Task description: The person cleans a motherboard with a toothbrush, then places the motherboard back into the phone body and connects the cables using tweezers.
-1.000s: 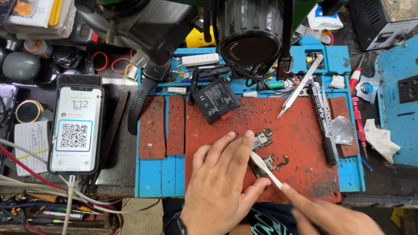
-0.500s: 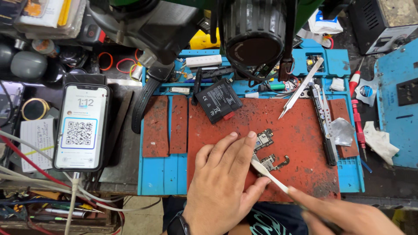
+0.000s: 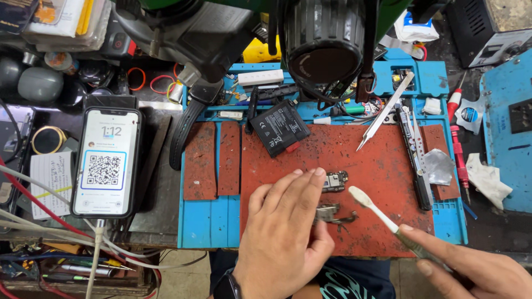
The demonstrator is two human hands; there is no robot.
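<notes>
My left hand (image 3: 282,232) rests on the worn red work mat (image 3: 382,160), its fingertips pressing a small metal bracket part (image 3: 331,213) with dark flex pieces. A small circuit board (image 3: 334,181) lies just beyond the fingertips. My right hand (image 3: 471,268) comes in from the lower right and holds a white toothbrush (image 3: 372,209), whose bristle head is lifted a little to the right of the board and the bracket.
A black battery (image 3: 280,133) lies at the mat's upper left. Tweezers (image 3: 384,112) and a black tool (image 3: 413,158) lie at the right. A phone (image 3: 106,160) with a lit screen sits on the left. A microscope head (image 3: 324,47) hangs above. A blue mat (image 3: 208,221) frames the red one.
The toothbrush head has lifted off the small parts and moved right, away from my left fingers. My left hand has stayed on the bracket part.
</notes>
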